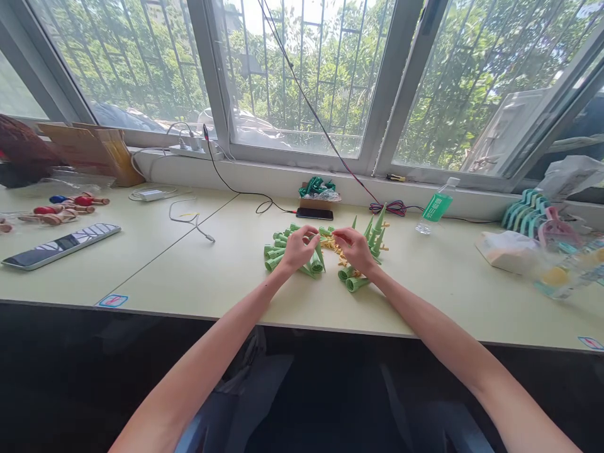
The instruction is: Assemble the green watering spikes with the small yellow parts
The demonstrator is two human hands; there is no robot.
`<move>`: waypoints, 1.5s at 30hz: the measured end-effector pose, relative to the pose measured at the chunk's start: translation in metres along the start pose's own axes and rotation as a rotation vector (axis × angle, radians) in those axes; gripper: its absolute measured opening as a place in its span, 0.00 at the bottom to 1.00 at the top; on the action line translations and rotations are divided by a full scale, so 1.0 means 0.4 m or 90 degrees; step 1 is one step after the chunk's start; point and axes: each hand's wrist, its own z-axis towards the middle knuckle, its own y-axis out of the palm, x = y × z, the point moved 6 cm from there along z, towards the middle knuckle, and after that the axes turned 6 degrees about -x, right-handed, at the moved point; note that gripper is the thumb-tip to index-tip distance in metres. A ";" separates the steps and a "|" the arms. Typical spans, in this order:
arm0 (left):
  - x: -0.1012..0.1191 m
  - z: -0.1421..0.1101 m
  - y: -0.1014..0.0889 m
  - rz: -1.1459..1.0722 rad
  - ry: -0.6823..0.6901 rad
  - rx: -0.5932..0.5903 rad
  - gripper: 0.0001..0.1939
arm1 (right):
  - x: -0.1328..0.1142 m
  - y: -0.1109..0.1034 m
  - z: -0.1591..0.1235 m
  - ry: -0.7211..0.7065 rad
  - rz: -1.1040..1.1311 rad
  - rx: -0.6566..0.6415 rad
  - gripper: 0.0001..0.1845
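Observation:
Over the middle of the table, my left hand [301, 248] is closed, its fingers pinched at the top of a narrow green plastic cone [320, 256]. My right hand [355, 247] faces it a short way off, thumb and fingertips pinched together; anything between them is too small to make out. Several ridged green cones [274, 253] lie in a pile by the left hand. More green cones [377, 229] stand upright beyond the right hand, and a couple lie beneath it. Between the hands are small yellow plastic pieces [334, 245], partly hidden.
Behind the pile are a phone [314, 214] on a cable and a small box with green wrapping [317, 187]. A water bottle [436, 206] and hangers [528, 214] stand right. Left lie a power strip-like long case [61, 245], a white cable [191, 220] and wooden toys [63, 209].

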 end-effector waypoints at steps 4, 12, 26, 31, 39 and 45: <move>0.001 0.000 0.003 -0.004 0.006 -0.009 0.10 | 0.004 0.002 0.000 0.000 0.011 -0.004 0.13; 0.001 0.000 0.002 -0.011 0.006 -0.017 0.11 | -0.001 0.004 0.000 0.002 0.009 -0.013 0.15; 0.010 -0.002 -0.001 -0.028 0.014 -0.013 0.11 | 0.003 0.009 0.000 0.005 0.008 -0.020 0.13; 0.010 -0.002 0.003 -0.031 0.013 -0.026 0.11 | 0.001 0.013 -0.001 0.002 0.006 -0.032 0.14; 0.014 -0.002 0.004 -0.033 0.015 -0.031 0.11 | -0.006 0.017 -0.003 -0.005 0.020 -0.045 0.14; 0.015 -0.001 0.005 -0.028 0.020 -0.031 0.11 | -0.011 0.017 -0.003 -0.004 0.053 -0.043 0.14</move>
